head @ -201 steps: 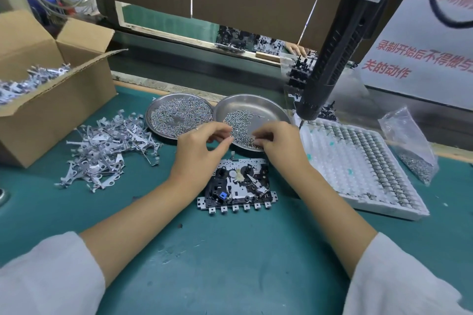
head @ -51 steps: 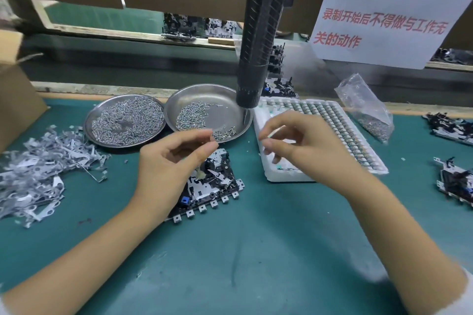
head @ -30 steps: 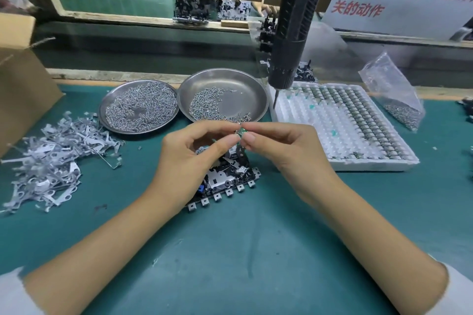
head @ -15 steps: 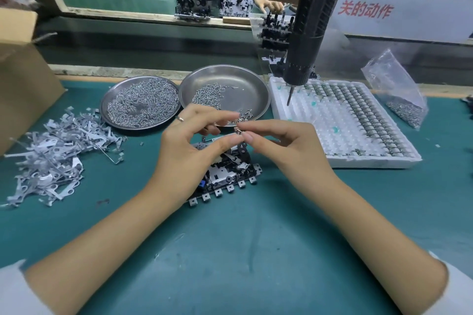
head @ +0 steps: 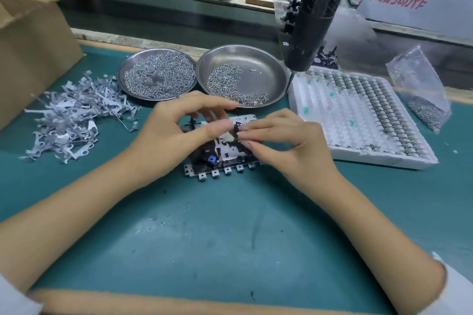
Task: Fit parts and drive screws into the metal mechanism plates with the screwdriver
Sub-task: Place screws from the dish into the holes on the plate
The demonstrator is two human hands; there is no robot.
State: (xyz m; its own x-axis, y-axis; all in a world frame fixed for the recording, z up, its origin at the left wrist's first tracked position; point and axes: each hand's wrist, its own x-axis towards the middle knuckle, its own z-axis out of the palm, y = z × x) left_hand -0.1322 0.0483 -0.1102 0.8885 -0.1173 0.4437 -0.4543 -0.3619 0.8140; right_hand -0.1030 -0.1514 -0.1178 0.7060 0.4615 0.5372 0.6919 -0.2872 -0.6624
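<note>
A metal mechanism plate (head: 225, 158) with black parts and a blue piece lies on the green mat in the middle. Both hands hover just over it. My right hand (head: 286, 143) pinches a small dark part (head: 236, 128) between thumb and fingertips. My left hand (head: 174, 133) meets it with thumb and forefinger at that same part; its other fingers are spread. A black electric screwdriver (head: 312, 23) hangs above the table at the right, held by neither hand, its tip over the white tray's corner.
Two steel dishes hold screws: a full one (head: 157, 74) and a sparser one (head: 243, 75). A white tray (head: 358, 120) of small parts sits right, a plastic bag of screws (head: 419, 92) beyond it. Loose metal brackets (head: 74, 115) and a cardboard box (head: 30, 33) lie left.
Both hands have come down closer to the mechanism plate, still meeting at the small part. The view has shifted a little; the screwdriver still hangs untouched.
</note>
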